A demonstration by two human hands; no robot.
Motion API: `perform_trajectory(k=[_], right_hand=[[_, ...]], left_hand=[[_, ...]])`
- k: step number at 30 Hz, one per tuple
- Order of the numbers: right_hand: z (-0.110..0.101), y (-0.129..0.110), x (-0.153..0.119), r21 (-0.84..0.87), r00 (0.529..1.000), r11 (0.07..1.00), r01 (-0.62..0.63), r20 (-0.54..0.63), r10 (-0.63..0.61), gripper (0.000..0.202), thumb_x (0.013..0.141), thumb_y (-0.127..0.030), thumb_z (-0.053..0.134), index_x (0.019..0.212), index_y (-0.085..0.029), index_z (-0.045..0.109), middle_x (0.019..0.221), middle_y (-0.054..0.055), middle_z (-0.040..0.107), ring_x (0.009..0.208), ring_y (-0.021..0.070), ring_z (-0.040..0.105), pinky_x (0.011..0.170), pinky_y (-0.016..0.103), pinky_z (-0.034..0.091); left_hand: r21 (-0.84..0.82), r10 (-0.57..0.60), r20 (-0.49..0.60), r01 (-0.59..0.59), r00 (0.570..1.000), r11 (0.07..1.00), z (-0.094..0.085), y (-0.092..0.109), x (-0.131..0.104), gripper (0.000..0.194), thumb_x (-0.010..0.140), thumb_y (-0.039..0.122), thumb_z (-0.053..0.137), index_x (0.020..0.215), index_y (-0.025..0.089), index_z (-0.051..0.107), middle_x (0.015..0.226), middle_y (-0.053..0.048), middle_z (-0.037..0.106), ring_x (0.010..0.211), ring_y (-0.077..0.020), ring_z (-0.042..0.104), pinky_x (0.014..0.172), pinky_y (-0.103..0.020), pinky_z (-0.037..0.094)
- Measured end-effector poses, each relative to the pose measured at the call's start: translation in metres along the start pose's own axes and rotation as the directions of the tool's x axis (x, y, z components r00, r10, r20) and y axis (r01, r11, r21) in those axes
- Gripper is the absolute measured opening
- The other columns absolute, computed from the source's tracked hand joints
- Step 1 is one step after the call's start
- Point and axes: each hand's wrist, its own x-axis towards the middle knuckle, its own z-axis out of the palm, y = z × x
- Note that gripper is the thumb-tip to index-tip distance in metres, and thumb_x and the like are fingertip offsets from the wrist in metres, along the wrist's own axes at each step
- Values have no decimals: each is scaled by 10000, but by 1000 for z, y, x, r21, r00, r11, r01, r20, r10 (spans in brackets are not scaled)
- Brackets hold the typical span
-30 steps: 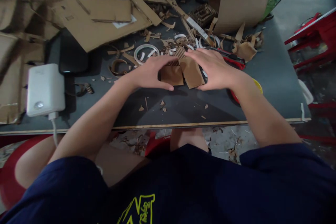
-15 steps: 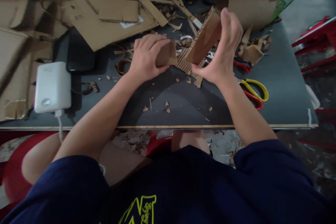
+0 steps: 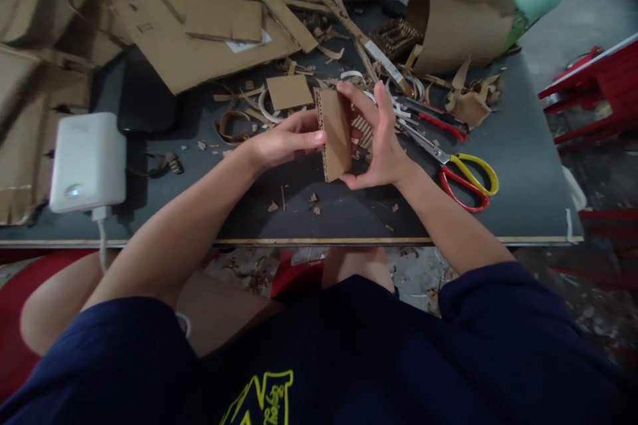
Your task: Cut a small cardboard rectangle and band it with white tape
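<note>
A folded or stacked cardboard piece (image 3: 336, 136) with a corrugated edge is held upright between both hands above the dark table. My left hand (image 3: 294, 139) grips its left side, the thumb on the near face and the fingers hidden behind. My right hand (image 3: 376, 139) holds it at the right, thumb at the bottom corner and fingers at the top. A small square cardboard piece (image 3: 289, 91) lies flat behind my left hand. Corrugated strips (image 3: 363, 133) show behind the held piece.
Scissors (image 3: 463, 179) with red and yellow handles lie right of my right hand, near a red-handled cutter (image 3: 443, 121). A cardboard tube (image 3: 463, 26) lies at the back right. A white power bank (image 3: 88, 163) and black phone (image 3: 147, 96) are left. Cardboard sheets (image 3: 204, 40) fill the back left.
My left hand has let go of the small square and now holds the upright cardboard piece. My right hand brought that piece left and nearer. The view has shifted slightly.
</note>
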Motion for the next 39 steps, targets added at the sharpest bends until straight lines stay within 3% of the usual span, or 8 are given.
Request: perform_trajectory(k=[6, 10, 12, 15, 24, 32, 36, 39], right_hand=[[6, 11, -3, -61, 991, 998, -32, -132, 23, 1239, 706, -654, 761, 1555, -327, -80, 1599, 118, 363, 1510, 282, 358, 1218, 505, 391], [9, 20, -8, -222, 954, 957, -186, -273, 123, 600, 901, -607, 564, 1393, -290, 430, 1306, 80, 639, 1264, 286, 612, 1123, 544, 453], [10, 27, -10, -256, 901, 918, -301, -391, 187, 391, 986, -521, 451, 1266, -264, 540, 1128, 50, 701, 1085, 241, 690, 1060, 530, 493], [10, 35, -12, -195, 843, 909, -369, -481, 239, 345, 1008, -480, 416, 1174, -244, 605, 983, 30, 722, 896, 192, 704, 932, 454, 565], [5, 15, -7, -149, 905, 942, -302, -356, 234, 371, 980, -534, 436, 950, -249, 672, 868, 55, 717, 849, 229, 693, 857, 460, 580], [4, 22, -11, -131, 896, 951, -280, -391, 210, 316, 974, -523, 443, 995, -294, 659, 1102, 79, 708, 1054, 251, 674, 911, 488, 591], [4, 25, -12, -96, 898, 962, -257, -390, 201, 379, 990, -554, 402, 973, -282, 665, 1106, 79, 705, 1103, 248, 671, 944, 497, 588], [3, 26, -11, -72, 912, 958, -277, -332, 239, 400, 975, -594, 418, 936, -288, 673, 1146, 69, 697, 1184, 265, 646, 1060, 543, 530]], left_hand=[[228, 185, -240, -130, 953, 965, -8, -15, 11, 837, 505, 699, 912, 1082, 154, 647, 983, -78, 693, 1028, -317, 696, 937, -462, 584], [353, 303, -364, -170, 881, 920, -11, -29, 17, 673, 694, 684, 823, 1068, 150, 654, 1012, -87, 702, 1076, -304, 671, 988, -461, 553], [292, 280, -338, -183, 898, 939, -8, -32, 18, 599, 800, 699, 721, 1067, 166, 661, 1011, -77, 709, 1072, -290, 678, 974, -450, 564], [143, 210, -266, -177, 941, 974, -4, -34, 18, 533, 853, 689, 664, 1023, 184, 673, 985, -62, 722, 1061, -285, 696, 933, -438, 593], [110, 155, -298, -128, 942, 986, -5, -30, 17, 508, 854, 656, 680, 1105, 214, 671, 1068, -73, 734, 1206, -308, 649, 980, -459, 590], [168, 262, -312, -218, 913, 961, -13, -26, 21, 421, 822, 347, 616, 1230, 263, 677, 1449, 7, 573, 1470, -268, 409, 1236, -459, 339], [146, 239, -376, -197, 896, 969, -12, -26, 21, 469, 879, 468, 598, 1286, 235, 618, 1405, -70, 606, 1415, -287, 481, 1179, -470, 422], [111, 184, -334, -155, 925, 982, -6, -22, 17, 512, 881, 630, 610, 1172, 213, 664, 1224, -91, 699, 1278, -308, 607, 1055, -477, 535]])
